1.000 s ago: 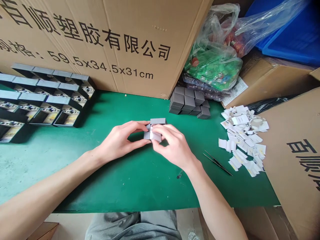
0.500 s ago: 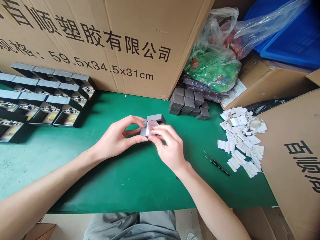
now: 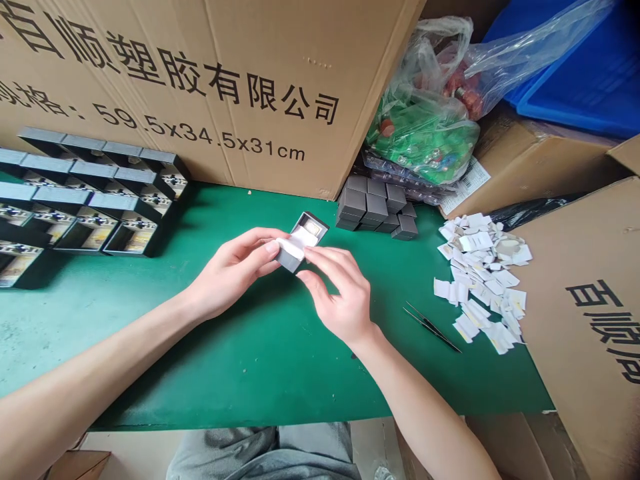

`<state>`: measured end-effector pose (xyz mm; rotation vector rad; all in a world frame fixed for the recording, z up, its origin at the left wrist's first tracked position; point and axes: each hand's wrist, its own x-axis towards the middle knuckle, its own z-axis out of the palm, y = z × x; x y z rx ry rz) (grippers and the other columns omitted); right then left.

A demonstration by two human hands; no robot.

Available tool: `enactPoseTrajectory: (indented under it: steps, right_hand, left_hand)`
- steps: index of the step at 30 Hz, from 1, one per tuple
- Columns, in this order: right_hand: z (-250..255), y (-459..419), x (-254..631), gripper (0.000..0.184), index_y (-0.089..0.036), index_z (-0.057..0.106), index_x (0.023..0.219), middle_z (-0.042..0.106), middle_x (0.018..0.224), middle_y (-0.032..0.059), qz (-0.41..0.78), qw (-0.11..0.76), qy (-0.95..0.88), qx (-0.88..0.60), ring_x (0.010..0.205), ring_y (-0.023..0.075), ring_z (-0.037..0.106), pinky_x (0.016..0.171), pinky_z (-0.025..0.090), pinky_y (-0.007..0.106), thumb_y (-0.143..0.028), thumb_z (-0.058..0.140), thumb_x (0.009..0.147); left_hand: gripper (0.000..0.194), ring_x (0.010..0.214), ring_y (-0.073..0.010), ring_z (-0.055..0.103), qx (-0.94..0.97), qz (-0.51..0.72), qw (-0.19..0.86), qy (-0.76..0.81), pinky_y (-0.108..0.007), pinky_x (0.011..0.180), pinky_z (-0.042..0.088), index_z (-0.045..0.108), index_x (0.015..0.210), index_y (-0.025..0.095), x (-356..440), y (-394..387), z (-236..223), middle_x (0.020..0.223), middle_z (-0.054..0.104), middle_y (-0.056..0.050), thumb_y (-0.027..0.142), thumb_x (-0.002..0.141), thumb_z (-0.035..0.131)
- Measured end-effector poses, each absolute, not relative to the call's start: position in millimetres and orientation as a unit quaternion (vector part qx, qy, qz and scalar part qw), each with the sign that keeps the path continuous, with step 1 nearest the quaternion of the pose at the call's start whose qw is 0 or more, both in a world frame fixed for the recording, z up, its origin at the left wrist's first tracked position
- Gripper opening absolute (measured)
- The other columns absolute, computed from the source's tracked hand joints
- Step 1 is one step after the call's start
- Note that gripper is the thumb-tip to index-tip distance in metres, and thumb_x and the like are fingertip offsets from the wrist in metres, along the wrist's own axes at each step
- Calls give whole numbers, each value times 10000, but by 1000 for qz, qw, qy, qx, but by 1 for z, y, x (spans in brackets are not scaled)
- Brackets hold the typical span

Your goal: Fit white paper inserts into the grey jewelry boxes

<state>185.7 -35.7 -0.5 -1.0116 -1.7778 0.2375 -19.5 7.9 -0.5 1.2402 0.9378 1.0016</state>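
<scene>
My left hand (image 3: 233,270) holds a small grey box (image 3: 300,240) by its near end, tilted on a slant above the green mat. The box is open, with a white paper strip (image 3: 293,247) across it and a small pale item (image 3: 313,228) inside. My right hand (image 3: 340,293) lies just below the box, its fingers apart, with the fingertips at or very near the white strip. The left fingers hide part of the box's near end.
Black trays of open boxes (image 3: 85,220) stand at the left, and a stack of grey boxes (image 3: 375,207) stands behind my hands. White paper scraps (image 3: 480,280) and tweezers (image 3: 433,327) lie at the right. Cardboard cartons (image 3: 200,87) and plastic bags (image 3: 425,127) rise behind the green mat (image 3: 200,360).
The grey box has swung round onto a slant, and its open interior now shows. My right hand has drawn back from it toward the lower right.
</scene>
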Motion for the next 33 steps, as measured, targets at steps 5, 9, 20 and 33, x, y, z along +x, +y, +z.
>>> enactPoseTrajectory:
  steps: [5,9,20,33]
  right_hand:
    - [-1,-36,190,195,-239,782,1103,781,1068,113,104,530,-706,-458,982,238,748,820,664,386,-295,602,1053]
    - [-1,-37,193,238,-241,795,1074,781,949,89,106,503,-714,-475,736,185,721,646,629,317,-334,577,1063]
    - [-12,-36,190,270,-248,785,1115,808,808,44,129,417,-746,-502,632,179,746,617,577,285,-370,547,1079]
    - [-14,-36,193,212,-235,798,1114,808,816,13,160,432,-748,-477,600,135,701,607,550,248,-310,606,1064]
  left_hand:
    - [377,1181,-269,723,496,424,644,401,-438,1047,620,781,1137,283,-20,9,5,1175,792,-64,595,928,740]
    - [442,1165,-292,734,475,411,653,424,-426,996,651,795,1133,274,-21,10,7,1157,792,-70,635,878,772]
    - [647,1197,-316,730,562,356,622,413,-441,1051,625,714,1309,257,-20,6,3,1329,752,-97,633,802,855]
    - [806,1341,-363,646,578,345,601,430,-458,1137,560,588,1510,233,-20,6,5,1545,622,-99,589,834,844]
